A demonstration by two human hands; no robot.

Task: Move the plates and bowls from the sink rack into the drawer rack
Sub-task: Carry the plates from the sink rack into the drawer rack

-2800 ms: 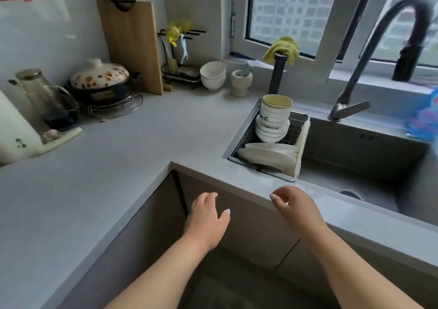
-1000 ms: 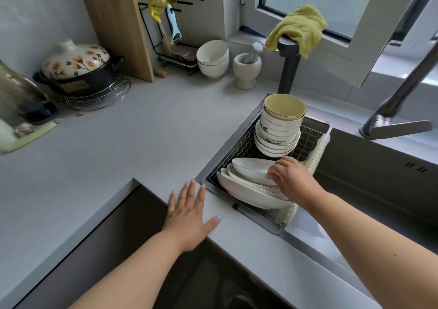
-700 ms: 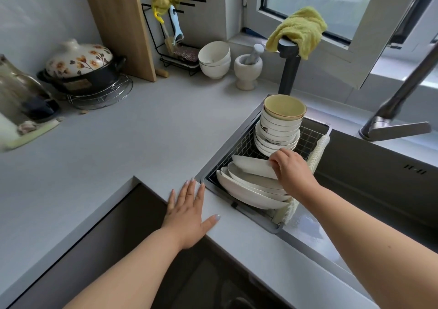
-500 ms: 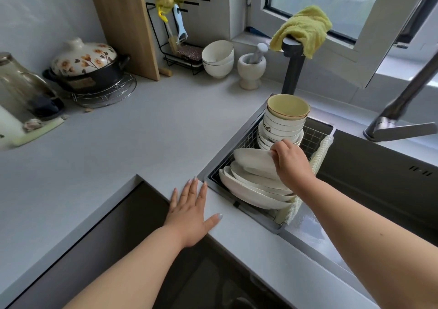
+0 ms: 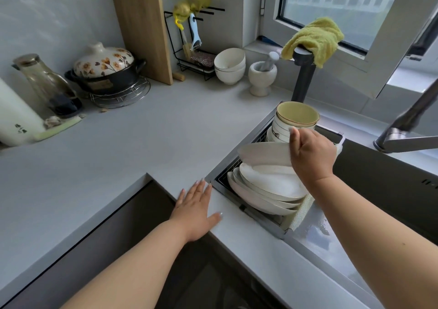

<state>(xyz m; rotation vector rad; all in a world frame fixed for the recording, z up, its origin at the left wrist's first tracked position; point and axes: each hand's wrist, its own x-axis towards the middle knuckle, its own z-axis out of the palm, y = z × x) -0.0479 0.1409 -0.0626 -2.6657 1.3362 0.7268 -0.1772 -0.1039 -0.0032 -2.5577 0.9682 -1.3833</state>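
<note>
Fingers [image 5: 299,143] of the right hand [image 5: 310,157] pinch a white plate's [image 5: 263,153] rim above the sink rack [image 5: 260,218]; the left hand [image 5: 195,208] rests flat, fingers straight, on the worktop [image 5: 142,143].

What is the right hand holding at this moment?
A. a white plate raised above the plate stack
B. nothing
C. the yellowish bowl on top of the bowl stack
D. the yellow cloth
A: the right hand grips the edge of a white plate, lifted above the other plates in the sink rack.
</note>
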